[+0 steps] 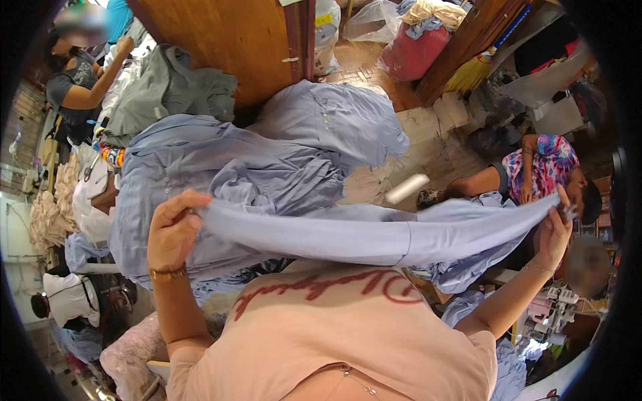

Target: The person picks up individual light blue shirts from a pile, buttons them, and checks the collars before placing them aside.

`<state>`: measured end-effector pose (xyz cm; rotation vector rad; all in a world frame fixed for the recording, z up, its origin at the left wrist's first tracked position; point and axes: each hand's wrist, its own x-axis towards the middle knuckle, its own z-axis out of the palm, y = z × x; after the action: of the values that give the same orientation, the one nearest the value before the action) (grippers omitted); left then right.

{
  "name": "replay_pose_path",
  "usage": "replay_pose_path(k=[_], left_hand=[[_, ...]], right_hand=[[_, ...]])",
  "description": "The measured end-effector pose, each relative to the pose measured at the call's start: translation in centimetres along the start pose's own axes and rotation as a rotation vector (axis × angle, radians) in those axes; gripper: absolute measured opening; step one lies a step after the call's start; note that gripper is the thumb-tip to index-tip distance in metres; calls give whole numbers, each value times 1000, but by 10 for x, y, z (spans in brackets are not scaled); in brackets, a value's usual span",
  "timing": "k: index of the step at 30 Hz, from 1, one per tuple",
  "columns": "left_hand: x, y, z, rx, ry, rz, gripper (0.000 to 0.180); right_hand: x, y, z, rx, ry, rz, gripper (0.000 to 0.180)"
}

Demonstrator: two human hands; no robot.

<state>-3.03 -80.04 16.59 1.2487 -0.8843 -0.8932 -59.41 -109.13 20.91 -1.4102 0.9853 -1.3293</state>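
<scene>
A light blue garment (334,237) hangs stretched between my two hands in front of my chest, with a seam running across its band right of the middle. My left hand (176,230) pinches its left end between thumb and fingers. At the far right end, my right hand (556,230) grips the other corner, raised a little higher. Some small item shows by the right fingertips, too small to make out. Beyond the left hand lies a heap of light blue button-front shirts (174,157), partly hidden by the stretched cloth.
Grey garments (170,87) lie behind the blue heap, beside a wooden panel (221,40). A person in a tie-dye top (542,167) sits at the right; another person (80,90) stands far left. A red sack (414,50) and a yellow broom (471,71) stand at the back.
</scene>
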Motion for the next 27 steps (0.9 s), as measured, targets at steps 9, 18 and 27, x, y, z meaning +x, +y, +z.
replay_pose_path(k=[9, 18, 27], left_hand=[[199, -30, 34, 1188, 112, 130, 26], [288, 54, -5, 484, 2, 351, 23], [249, -172, -69, 1655, 30, 19, 20]], right_hand=[[190, 140, 24, -1072, 13, -468, 15], [235, 213, 107, -27, -109, -80, 14], [128, 427, 180, -555, -351, -144, 11]])
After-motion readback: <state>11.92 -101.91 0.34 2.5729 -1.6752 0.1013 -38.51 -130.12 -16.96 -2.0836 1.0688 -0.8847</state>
